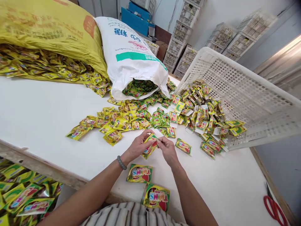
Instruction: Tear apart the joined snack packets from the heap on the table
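My left hand (139, 145) is closed around a small yellow-and-green candy box (148, 151), thumb on top. Fingers of my right hand (166, 148) pinch the box's far right end, where a white flap sticks up. Just below lie two larger-looking TWINS boxes (139, 173), one behind the other near my body. To the right of my right hand rests a single box (183, 146) on the white table (77, 157). Beyond my hands spread yellow sachets (121, 124) and green sachets (160, 118).
A tipped white plastic crate (249, 84) spills a heap of boxes (207, 116) on the right. A white sack (136, 59) and a yellow sack (51, 34) lie at the back, both open. Red-handled scissors (274, 207) lie lower right. More packs (28, 191) fill the space lower left.
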`<state>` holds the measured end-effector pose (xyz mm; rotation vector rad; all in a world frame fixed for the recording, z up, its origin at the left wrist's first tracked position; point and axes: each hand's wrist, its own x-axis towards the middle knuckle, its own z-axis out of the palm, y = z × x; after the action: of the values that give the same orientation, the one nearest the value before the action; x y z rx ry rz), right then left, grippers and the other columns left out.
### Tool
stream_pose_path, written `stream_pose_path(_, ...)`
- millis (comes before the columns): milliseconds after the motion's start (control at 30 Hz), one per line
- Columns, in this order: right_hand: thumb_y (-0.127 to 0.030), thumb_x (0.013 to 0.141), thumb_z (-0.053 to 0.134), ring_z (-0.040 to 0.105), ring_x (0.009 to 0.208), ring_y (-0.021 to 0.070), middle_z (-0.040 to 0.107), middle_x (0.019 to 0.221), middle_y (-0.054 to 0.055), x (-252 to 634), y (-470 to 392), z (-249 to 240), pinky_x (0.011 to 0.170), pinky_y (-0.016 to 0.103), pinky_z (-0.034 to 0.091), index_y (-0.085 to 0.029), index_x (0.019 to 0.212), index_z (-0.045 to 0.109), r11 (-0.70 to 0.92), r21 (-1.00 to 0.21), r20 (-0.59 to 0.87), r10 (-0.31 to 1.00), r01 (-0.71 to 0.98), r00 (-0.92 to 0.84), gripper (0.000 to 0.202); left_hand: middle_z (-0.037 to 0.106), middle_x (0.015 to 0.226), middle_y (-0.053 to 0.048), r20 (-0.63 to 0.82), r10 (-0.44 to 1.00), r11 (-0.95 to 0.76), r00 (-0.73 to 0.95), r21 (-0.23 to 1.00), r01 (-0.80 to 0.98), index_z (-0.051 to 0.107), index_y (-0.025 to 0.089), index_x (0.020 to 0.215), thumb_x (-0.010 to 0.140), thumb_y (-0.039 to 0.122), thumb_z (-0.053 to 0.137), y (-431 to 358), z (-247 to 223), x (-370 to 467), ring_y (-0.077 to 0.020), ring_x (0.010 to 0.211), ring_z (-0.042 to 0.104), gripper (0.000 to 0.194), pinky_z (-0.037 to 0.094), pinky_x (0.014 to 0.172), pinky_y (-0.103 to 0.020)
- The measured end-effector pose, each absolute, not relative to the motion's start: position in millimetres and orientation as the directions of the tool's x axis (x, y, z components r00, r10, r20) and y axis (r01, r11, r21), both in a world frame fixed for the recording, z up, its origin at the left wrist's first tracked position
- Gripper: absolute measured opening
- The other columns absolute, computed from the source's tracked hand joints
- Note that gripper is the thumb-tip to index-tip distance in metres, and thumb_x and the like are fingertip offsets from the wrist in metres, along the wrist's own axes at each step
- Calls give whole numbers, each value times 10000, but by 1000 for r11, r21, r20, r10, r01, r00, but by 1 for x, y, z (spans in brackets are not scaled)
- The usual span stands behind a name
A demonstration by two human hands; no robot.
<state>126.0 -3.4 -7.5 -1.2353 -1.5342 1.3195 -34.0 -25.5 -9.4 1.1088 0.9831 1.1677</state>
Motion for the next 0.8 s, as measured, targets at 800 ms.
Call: stream_pose_path(800,-351,602,819,586,611,136,687,615,-6,130,7,8,674,294,476,-193,700,758,-252,-967,-239,947,-36,-216,195,645,646,26,-152,981,187,124,911,-367,579,169,1032,709,393,785,-23,-18,-39,-99,522,559,444,396,491,-199)
